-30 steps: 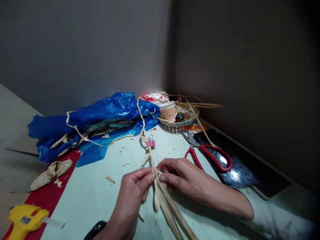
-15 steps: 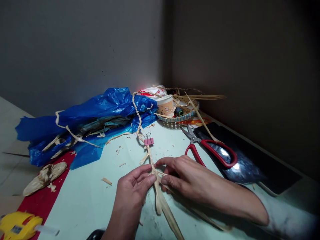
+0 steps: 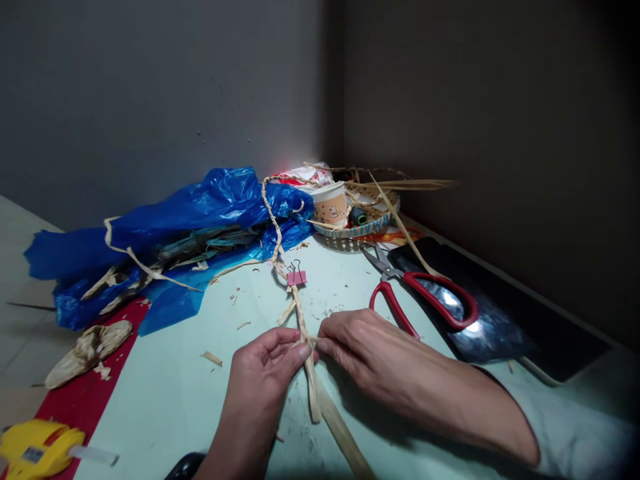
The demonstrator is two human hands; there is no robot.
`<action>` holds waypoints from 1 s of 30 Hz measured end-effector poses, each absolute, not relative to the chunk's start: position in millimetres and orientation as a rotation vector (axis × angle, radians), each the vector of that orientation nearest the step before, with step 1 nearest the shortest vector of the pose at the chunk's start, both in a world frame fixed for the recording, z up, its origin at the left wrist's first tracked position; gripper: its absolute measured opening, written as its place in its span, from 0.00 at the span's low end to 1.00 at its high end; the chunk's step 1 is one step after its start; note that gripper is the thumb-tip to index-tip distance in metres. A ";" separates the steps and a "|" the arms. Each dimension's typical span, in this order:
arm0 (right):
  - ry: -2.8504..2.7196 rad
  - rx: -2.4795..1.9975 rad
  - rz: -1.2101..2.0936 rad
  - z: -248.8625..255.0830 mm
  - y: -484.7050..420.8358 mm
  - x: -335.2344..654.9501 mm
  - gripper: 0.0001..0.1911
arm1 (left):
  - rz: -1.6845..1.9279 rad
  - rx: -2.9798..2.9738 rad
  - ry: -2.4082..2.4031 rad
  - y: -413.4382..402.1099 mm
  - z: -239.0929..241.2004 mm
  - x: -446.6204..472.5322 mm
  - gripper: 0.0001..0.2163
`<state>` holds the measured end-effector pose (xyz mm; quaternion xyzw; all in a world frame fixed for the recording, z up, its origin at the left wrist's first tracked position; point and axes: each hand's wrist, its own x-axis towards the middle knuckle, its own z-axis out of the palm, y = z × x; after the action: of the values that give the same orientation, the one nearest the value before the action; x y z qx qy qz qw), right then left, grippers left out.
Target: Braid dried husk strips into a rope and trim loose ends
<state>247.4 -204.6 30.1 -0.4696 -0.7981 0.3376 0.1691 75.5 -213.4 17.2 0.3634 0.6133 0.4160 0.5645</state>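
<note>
A pale plaited braid (image 3: 299,310) of dried plant strips runs toward me from the back of the table. Partway along it a pink binder clip (image 3: 297,277) is fastened. My left hand (image 3: 270,363) pinches the braid at its working end between thumb and fingers. Close beside it on the right, my right hand (image 3: 355,343) is closed on a thin strip (image 3: 314,340) that comes out sideways from the braid. Two loose ends hang toward me below the left fingertips: a short folded strip (image 3: 313,400) and a long broad strip (image 3: 345,433).
Red-handled scissors (image 3: 395,273) lie open on the right, partly over a dark flat device (image 3: 550,320). A blue plastic bag (image 3: 210,200) is back left. A woven basket (image 3: 370,230) holds a paper cup (image 3: 330,205). A yellow glue gun (image 3: 40,450) sits front left.
My right fingers have closed together on the strip and drawn it out to the right of the braid. The left hand keeps its pinch. The view has shifted slightly.
</note>
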 end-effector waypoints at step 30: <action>-2.279 -1.360 0.997 42.7 -207.2 253.1 0.12 | 0.815 0.902 1.386 -205.8 24.9 70.8 0.09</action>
<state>253.1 -207.2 42.7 -0.4740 -0.7944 0.3476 0.1529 70.8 -205.8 24.9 0.3900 0.5988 0.3522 0.6044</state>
